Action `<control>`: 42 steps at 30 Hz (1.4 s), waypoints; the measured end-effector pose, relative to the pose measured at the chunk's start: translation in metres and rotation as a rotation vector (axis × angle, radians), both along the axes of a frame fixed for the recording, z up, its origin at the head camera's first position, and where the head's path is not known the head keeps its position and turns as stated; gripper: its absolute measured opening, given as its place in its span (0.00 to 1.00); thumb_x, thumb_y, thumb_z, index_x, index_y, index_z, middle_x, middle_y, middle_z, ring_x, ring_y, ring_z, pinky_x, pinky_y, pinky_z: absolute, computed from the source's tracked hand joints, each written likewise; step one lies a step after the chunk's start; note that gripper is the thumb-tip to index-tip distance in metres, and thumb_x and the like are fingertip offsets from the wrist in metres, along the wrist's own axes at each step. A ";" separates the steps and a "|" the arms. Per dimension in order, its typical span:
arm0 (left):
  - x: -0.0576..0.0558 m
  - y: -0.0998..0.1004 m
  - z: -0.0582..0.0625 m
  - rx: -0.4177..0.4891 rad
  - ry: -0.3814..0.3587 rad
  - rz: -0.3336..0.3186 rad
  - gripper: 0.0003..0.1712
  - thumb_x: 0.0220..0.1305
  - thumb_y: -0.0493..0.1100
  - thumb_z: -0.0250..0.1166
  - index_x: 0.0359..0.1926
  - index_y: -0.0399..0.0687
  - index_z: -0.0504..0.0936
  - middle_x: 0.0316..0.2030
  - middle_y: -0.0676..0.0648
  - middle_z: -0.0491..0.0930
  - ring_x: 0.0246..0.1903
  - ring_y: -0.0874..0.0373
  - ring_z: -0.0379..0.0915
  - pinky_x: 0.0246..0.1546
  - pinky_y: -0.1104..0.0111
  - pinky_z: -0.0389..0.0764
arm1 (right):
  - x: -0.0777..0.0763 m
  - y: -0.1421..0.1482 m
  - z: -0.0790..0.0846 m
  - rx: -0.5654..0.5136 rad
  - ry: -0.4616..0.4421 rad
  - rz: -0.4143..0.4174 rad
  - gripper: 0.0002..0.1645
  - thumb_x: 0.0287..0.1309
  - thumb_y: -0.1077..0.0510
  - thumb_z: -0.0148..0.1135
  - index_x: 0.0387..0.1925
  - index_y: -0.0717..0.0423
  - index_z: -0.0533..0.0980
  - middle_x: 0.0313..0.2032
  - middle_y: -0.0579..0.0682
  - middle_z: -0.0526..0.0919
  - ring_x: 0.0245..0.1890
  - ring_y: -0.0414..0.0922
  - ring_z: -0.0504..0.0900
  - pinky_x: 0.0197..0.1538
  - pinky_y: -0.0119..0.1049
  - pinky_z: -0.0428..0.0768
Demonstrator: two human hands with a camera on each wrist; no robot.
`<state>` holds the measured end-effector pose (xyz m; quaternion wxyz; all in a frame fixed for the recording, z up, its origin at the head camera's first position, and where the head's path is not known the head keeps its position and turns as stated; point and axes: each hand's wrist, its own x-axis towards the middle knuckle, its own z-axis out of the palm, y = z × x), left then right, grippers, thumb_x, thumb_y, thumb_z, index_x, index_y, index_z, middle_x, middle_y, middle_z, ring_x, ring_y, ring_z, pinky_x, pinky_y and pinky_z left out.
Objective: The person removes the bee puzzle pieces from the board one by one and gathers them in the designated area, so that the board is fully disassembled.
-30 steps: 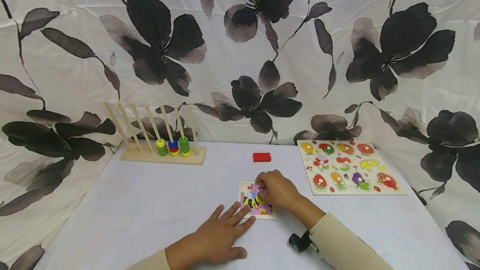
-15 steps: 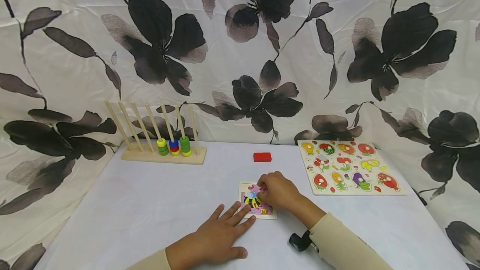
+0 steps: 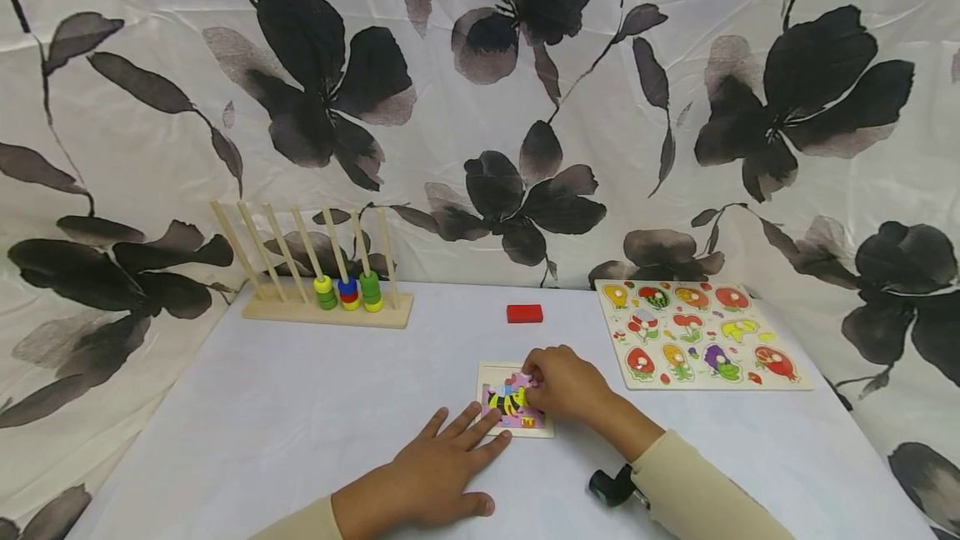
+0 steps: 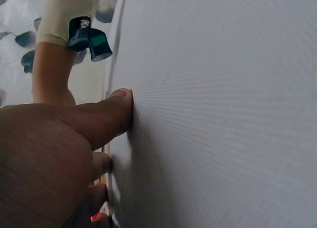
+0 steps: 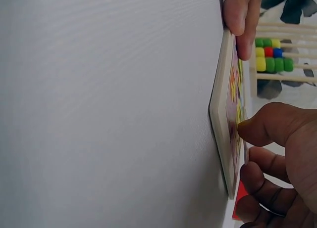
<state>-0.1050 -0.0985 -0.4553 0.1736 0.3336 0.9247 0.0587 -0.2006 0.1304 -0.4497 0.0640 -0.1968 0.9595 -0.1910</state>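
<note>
A small square jigsaw puzzle [image 3: 517, 432] with a bee picture and a pale wooden border lies on the white table. My left hand [image 3: 435, 473] is spread flat, its fingertips resting on the puzzle's lower left border; in the left wrist view the thumb [image 4: 111, 116] stands out over the cloth. Over the upper right of the puzzle, my right hand [image 3: 570, 386] has its fingers curled. In the right wrist view, thumb and fingers pinch a thin puzzle piece [image 5: 245, 150], seen edge-on close over the board. The fingers hide most of that piece in the head view.
Behind the puzzle lies a red block [image 3: 524, 313]. A wooden peg stand [image 3: 326, 319] with coloured rings is at the back left. To the right is a fruit peg puzzle board [image 3: 712, 336]. A black device [image 3: 611, 487] is strapped at the right wrist. Floral cloth [image 3: 450, 107] hangs behind.
My right hand has shifted slightly to the right, with its sleeve, uncovering more of the bee picture. My left hand has stayed in place.
</note>
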 end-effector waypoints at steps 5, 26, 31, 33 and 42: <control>0.001 0.000 0.001 0.001 0.009 0.004 0.47 0.65 0.73 0.58 0.80 0.66 0.58 0.81 0.53 0.47 0.80 0.49 0.36 0.72 0.39 0.49 | 0.003 0.008 0.001 -0.007 -0.011 -0.019 0.15 0.52 0.55 0.75 0.42 0.51 0.83 0.31 0.40 0.77 0.37 0.42 0.73 0.38 0.41 0.77; -0.002 0.005 -0.001 -0.023 -0.035 0.051 0.49 0.62 0.74 0.62 0.79 0.70 0.59 0.80 0.55 0.48 0.80 0.49 0.37 0.72 0.39 0.48 | 0.016 0.047 0.000 -0.004 0.029 -0.056 0.14 0.52 0.56 0.75 0.41 0.46 0.82 0.32 0.38 0.77 0.36 0.40 0.73 0.38 0.39 0.77; -0.002 0.006 -0.001 -0.024 -0.043 0.058 0.49 0.61 0.74 0.63 0.79 0.70 0.60 0.80 0.56 0.49 0.80 0.49 0.37 0.72 0.38 0.48 | 0.018 0.056 -0.001 -0.005 0.031 -0.064 0.14 0.52 0.57 0.74 0.41 0.45 0.82 0.31 0.37 0.76 0.35 0.40 0.73 0.38 0.39 0.76; -0.002 0.006 -0.001 -0.024 -0.044 0.060 0.49 0.60 0.74 0.63 0.79 0.70 0.60 0.80 0.56 0.49 0.80 0.50 0.38 0.72 0.38 0.48 | 0.019 0.060 -0.001 -0.006 0.031 -0.067 0.14 0.52 0.56 0.74 0.41 0.44 0.82 0.31 0.37 0.76 0.35 0.39 0.73 0.38 0.39 0.76; -0.002 0.006 0.000 -0.014 -0.020 0.039 0.49 0.61 0.73 0.64 0.79 0.69 0.60 0.80 0.55 0.50 0.79 0.49 0.39 0.72 0.38 0.50 | 0.026 0.078 0.000 -0.003 0.053 -0.065 0.13 0.52 0.58 0.74 0.41 0.45 0.82 0.32 0.38 0.77 0.35 0.39 0.74 0.39 0.40 0.78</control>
